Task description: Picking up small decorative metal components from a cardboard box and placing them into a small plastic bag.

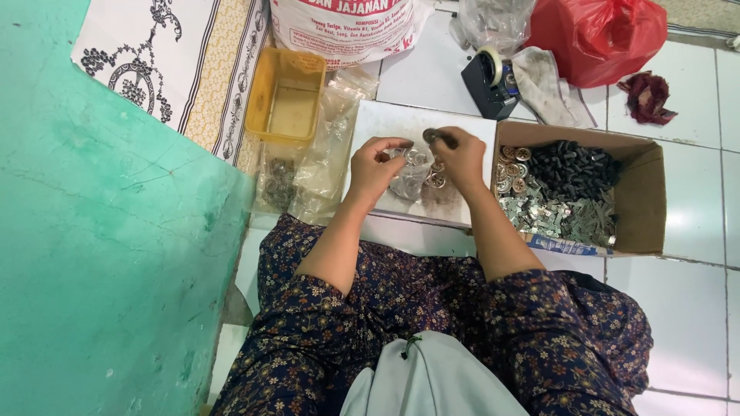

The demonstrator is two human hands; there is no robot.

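My left hand [375, 164] pinches the mouth of a small clear plastic bag [408, 181] that hangs over a white board [385, 123] on the tiled floor. My right hand [461, 156] holds a small round metal piece [430, 135] at its fingertips, just above the bag. A few more round metal pieces [436, 180] lie on the board between my hands. Both forearms reach out from floral sleeves over my lap.
A cardboard box [646, 192] on the right holds round metal caps, black parts and silvery bits. A yellow tub [287, 96] and clear bags [308, 173] lie left. A tape dispenser [490, 81], a large sack, a red bag [601, 35] and a green wall [92, 231] surround me.
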